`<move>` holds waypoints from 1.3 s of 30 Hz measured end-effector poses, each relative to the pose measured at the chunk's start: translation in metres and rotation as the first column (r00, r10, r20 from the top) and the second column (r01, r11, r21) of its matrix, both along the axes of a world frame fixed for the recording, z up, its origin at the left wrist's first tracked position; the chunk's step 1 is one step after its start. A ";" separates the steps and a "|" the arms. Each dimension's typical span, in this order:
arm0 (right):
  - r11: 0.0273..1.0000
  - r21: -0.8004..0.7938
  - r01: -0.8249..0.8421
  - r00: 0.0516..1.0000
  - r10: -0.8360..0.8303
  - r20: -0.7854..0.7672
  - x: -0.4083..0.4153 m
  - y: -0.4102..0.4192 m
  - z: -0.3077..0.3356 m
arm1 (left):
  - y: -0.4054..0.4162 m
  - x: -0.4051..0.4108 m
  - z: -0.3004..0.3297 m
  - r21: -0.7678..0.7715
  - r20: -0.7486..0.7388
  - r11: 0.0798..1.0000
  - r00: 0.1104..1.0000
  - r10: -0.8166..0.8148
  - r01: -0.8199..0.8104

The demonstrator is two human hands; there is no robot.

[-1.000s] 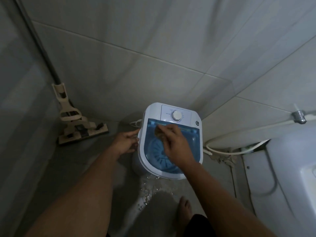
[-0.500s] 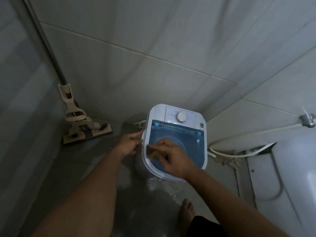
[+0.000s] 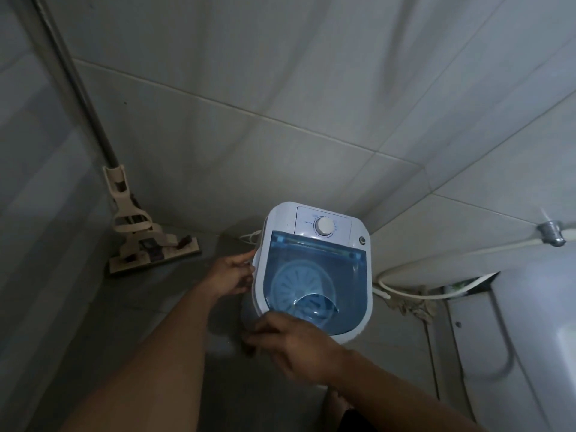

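Observation:
A small white washing machine (image 3: 280, 222) stands on the wet grey floor in the corner. Its blue see-through lid (image 3: 314, 263) is down, and a round white dial (image 3: 324, 226) sits on the panel behind it. My left hand (image 3: 230, 275) grips the machine's left side, fingers curled against the white casing. At the near left corner of the rim hovers my right hand (image 3: 296, 341), blurred, its fingers curled and pinching a small dark pad (image 3: 251, 349) that barely shows.
A beige flat mop (image 3: 149, 244) leans in the left corner, its pole running up the wall. A white hose (image 3: 405, 295) lies right of the machine, below a metal tap (image 3: 550, 234). A white toilet (image 3: 536, 322) fills the right side. My bare foot (image 3: 339, 403) is on the floor.
My right hand slid from the back of the lid across it to the near left corner of the rim. My left hand stayed on the machine's side. The view tilted up.

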State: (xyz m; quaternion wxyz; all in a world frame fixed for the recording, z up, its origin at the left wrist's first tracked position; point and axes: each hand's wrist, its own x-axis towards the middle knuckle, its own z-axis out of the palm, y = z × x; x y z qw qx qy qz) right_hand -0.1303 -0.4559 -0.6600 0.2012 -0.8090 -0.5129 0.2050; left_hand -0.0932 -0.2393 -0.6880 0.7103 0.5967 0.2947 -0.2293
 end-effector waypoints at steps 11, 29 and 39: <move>0.631 0.209 0.747 0.632 -0.772 0.071 0.157 0.020 0.012 | 0.000 0.001 0.002 -0.009 -0.016 1.000 1.000 0.025 -0.025; 0.700 0.272 0.660 0.655 -0.714 0.247 0.175 0.029 0.019 | 0.001 0.001 -0.005 -0.026 0.002 0.999 1.000 0.023 -0.023; 0.975 0.101 0.200 0.930 -0.221 0.293 0.139 0.044 0.002 | 0.000 0.001 0.001 -0.038 0.003 0.998 0.999 0.048 -0.048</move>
